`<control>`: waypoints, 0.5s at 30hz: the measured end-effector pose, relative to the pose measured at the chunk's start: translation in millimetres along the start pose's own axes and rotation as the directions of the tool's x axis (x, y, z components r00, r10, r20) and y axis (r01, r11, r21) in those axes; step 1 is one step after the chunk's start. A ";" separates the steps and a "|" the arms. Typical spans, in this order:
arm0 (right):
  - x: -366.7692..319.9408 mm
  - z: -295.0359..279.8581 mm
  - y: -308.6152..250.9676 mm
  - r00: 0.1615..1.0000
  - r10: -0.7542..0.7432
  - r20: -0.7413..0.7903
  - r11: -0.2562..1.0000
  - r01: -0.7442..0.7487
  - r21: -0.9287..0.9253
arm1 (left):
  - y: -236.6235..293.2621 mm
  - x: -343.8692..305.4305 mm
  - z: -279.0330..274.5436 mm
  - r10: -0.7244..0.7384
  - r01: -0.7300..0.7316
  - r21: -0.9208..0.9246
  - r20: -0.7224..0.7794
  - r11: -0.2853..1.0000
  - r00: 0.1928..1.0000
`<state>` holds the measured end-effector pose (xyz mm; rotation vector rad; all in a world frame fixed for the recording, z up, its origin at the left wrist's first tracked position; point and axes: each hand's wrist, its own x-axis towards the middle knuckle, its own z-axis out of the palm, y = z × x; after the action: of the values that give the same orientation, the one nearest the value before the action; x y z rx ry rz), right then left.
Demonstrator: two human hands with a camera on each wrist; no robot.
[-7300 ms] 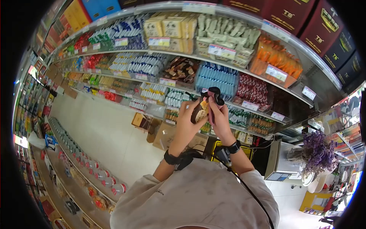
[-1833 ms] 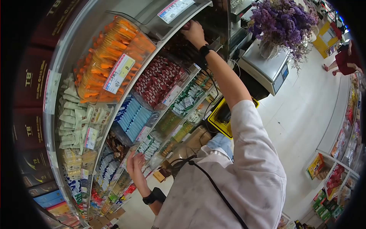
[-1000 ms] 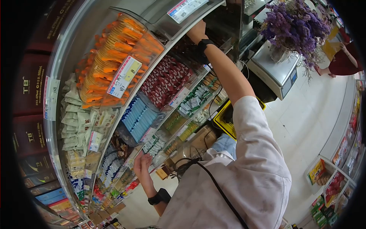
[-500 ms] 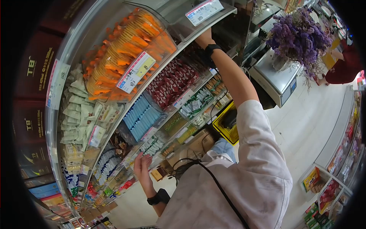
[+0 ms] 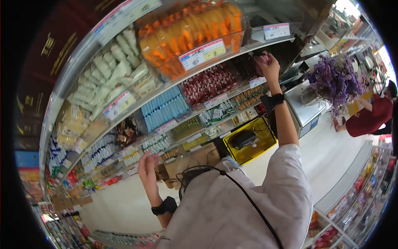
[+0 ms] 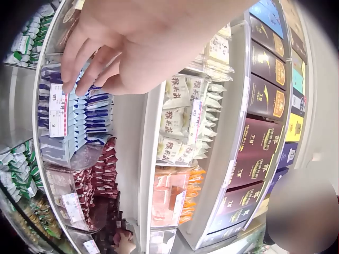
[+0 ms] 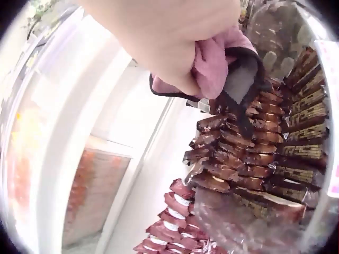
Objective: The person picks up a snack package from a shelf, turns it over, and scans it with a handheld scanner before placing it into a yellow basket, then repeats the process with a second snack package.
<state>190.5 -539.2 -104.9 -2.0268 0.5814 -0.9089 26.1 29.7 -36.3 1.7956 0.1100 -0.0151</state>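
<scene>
We count two hands [image 5: 148, 171], two black wristbands [image 5: 165, 206], one pink cloth [image 7: 214, 63], one yellow basket [image 5: 260, 150], one scale [image 5: 304, 108], one bunch of purple flowers [image 5: 335, 79], one person in dark red [image 5: 373, 118] and more small packets [image 5: 166, 107] than we can tell

The left hand [image 6: 151, 39] reaches over blue packets [image 6: 98, 124]. White packets [image 6: 175, 120] sit beside it, dark boxes [image 6: 259, 140] farther off.

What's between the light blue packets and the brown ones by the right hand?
Dark red packets lie there, as the head view shows.
</scene>
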 end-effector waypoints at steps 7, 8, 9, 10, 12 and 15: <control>-46.3 6.0 -0.3 0.943 -0.320 0.092 0.902 0.333 -0.275 | 13.7 2.9 10.7 0.047 -0.041 -0.100 0.060 0.994 0.997; -54.1 1.9 -7.4 0.967 -0.231 0.107 0.949 0.248 -0.193 | 16.5 3.4 11.4 0.065 -0.056 -0.120 0.072 0.991 0.995; -62.3 -6.4 -19.6 0.980 -0.149 0.131 0.980 0.163 -0.109 | 19.6 2.0 9.1 0.079 -0.072 -0.089 0.076 0.993 0.994; -72.9 -15.9 -33.0 0.983 -0.069 0.169 0.997 0.075 -0.030 | 24.6 -1.9 8.1 0.090 -0.081 -0.104 0.088 0.991 0.992; -105.4 -32.0 -73.1 0.969 0.024 0.248 0.971 -0.081 0.226 | 32.4 -10.7 5.9 0.107 -0.094 -0.129 0.093 0.987 0.990; -138.0 -25.9 -90.5 0.908 -0.185 0.375 0.956 0.079 0.282 | 29.4 -16.5 8.3 0.066 -0.019 -0.213 0.215 0.977 0.974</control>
<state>90.0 -409.5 -73.7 -1.9484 0.0907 -0.5844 12.6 14.0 -8.5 1.5731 -0.0847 -0.1669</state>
